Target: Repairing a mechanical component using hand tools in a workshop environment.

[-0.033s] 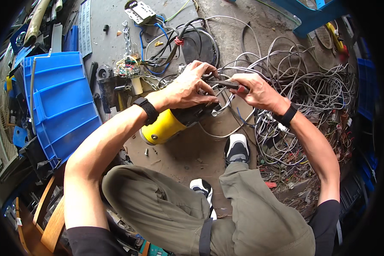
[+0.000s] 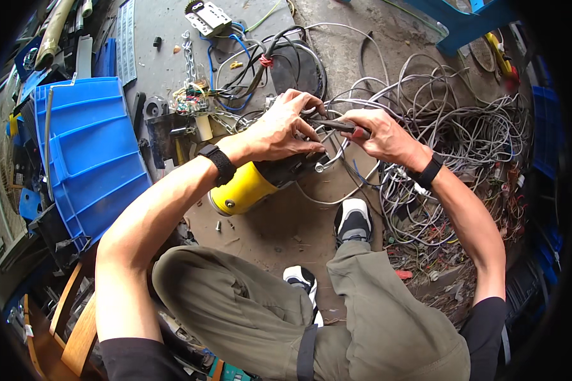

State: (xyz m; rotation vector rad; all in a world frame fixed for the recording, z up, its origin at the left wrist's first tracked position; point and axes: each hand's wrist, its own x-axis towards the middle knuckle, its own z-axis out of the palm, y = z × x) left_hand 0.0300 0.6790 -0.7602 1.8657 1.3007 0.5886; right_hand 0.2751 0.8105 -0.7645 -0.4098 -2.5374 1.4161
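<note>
A yellow cylindrical machine (image 2: 246,188) with a black end lies tilted on the floor before my feet. My left hand (image 2: 284,130) reaches over its black end, fingers and thumb curved around parts there; the exact grip is partly hidden. In my right hand (image 2: 380,134) is a pair of pliers (image 2: 346,127) with a reddish handle end, its jaws pointing left to the spot between my left fingers and thumb. What the jaws touch is too small to tell. A pale cable end (image 2: 319,167) sticks out just below the left thumb.
Tangled grey cables (image 2: 470,130) spread at right, with wire scraps below. A blue plastic bin (image 2: 92,155) stands at left. Beyond my hands lie a tied cable bundle (image 2: 260,70), a chain (image 2: 188,57) and a white metal part (image 2: 208,19). A small bolt (image 2: 218,225) lies near my knee.
</note>
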